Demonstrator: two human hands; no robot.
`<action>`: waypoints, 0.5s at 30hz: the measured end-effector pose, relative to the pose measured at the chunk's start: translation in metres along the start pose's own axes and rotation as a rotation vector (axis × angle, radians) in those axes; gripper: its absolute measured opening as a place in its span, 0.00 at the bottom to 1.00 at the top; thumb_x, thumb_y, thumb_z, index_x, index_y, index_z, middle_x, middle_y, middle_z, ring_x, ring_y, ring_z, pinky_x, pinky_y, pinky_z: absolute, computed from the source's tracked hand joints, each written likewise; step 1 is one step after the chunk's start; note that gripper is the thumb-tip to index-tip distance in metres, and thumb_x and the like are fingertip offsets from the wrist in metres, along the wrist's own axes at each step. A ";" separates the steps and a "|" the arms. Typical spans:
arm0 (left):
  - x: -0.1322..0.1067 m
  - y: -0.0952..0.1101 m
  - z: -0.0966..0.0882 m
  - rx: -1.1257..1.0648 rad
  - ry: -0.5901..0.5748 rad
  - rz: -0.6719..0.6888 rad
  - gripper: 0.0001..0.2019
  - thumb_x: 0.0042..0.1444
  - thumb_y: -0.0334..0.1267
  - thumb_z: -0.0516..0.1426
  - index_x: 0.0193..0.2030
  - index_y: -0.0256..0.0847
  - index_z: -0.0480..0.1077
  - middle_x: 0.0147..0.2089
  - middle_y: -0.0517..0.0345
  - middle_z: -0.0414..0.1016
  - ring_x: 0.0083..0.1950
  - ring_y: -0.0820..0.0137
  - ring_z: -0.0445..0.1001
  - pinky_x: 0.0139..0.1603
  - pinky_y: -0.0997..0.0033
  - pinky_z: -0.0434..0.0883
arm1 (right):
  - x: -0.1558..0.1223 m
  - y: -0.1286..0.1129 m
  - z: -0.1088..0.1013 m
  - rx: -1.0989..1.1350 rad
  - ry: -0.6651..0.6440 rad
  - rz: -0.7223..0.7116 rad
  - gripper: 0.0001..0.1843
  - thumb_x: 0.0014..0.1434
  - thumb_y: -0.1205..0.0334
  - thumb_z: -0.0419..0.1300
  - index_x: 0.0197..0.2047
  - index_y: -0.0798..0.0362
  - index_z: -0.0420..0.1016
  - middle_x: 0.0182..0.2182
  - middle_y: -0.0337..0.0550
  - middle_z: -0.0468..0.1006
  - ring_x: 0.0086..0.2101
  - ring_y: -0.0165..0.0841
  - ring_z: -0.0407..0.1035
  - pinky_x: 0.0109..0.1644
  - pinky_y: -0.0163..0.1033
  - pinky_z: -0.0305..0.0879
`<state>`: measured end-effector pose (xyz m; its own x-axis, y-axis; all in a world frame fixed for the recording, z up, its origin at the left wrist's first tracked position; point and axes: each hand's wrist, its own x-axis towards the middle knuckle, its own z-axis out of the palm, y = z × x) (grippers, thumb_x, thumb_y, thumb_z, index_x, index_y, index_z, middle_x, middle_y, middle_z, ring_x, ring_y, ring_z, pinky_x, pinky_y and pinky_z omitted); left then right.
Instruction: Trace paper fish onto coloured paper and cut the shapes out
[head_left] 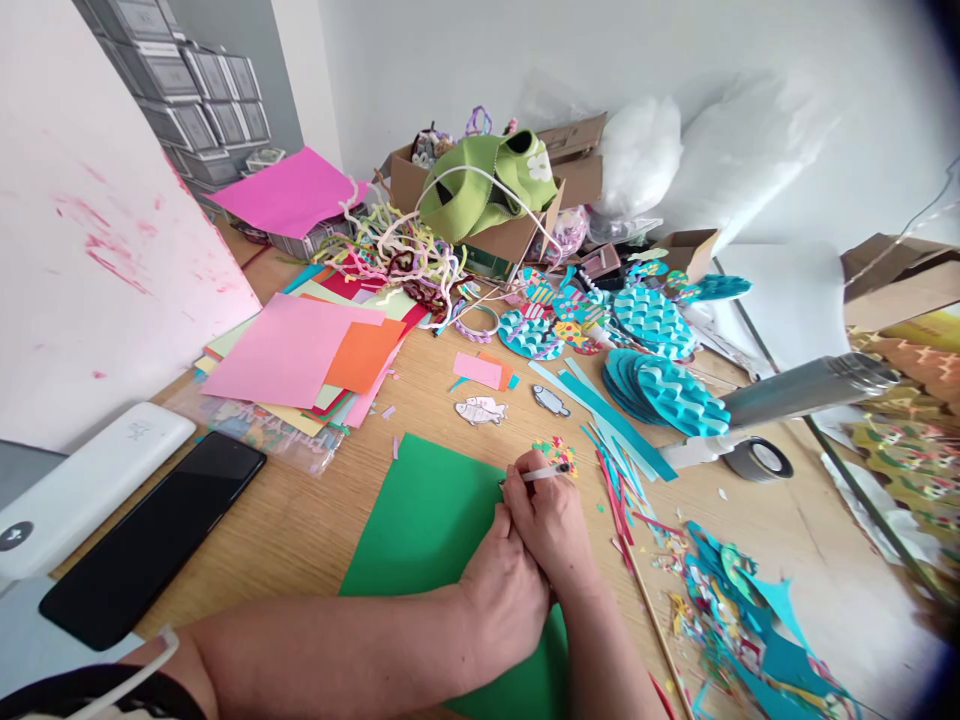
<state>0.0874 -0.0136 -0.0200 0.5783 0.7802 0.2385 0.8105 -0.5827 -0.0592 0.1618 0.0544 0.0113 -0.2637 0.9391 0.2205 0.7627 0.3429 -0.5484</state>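
My right hand [551, 515] grips a white pen [541, 474] with a dark end. The pen's tip is close to the upper right edge of a green sheet of paper [427, 520]. Pressed against the right hand is my left hand [506, 575], its fingers curled in over the sheet. Whatever the left fingers hold, if anything, is hidden. Beyond the sheet lie a white fish cutout [481, 411] and a grey-blue fish cutout [551, 401]. Small coloured paper bits [556, 452] lie just past my right hand.
Coloured paper sheets [289, 345] and pipe cleaners [397, 245] are at the back left. A black phone [154, 540] and white power bank [97, 480] lie at left. Rightward are turquoise discs [664, 390], tape [759, 460], a metal flask [802, 393], paper scraps [750, 610] and a thin stick [658, 625].
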 end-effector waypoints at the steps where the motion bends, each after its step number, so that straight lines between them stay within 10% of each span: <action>1: 0.000 0.000 -0.001 0.000 -0.002 0.001 0.25 0.53 0.42 0.55 0.58 0.37 0.68 0.60 0.45 0.69 0.60 0.50 0.63 0.57 0.46 0.59 | 0.000 0.000 0.000 0.003 0.004 0.010 0.08 0.61 0.62 0.49 0.30 0.50 0.60 0.20 0.38 0.68 0.23 0.33 0.65 0.29 0.36 0.57; 15: 0.001 -0.002 -0.005 -0.036 -0.079 0.019 0.24 0.55 0.42 0.55 0.58 0.36 0.69 0.60 0.43 0.69 0.60 0.48 0.63 0.60 0.44 0.55 | 0.001 0.000 0.000 0.066 0.026 0.031 0.08 0.61 0.63 0.50 0.29 0.49 0.58 0.19 0.35 0.67 0.21 0.32 0.64 0.27 0.36 0.57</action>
<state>0.0858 -0.0132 -0.0150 0.6002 0.7836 0.1604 0.7963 -0.6043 -0.0273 0.1615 0.0548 0.0117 -0.2244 0.9487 0.2228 0.7297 0.3151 -0.6069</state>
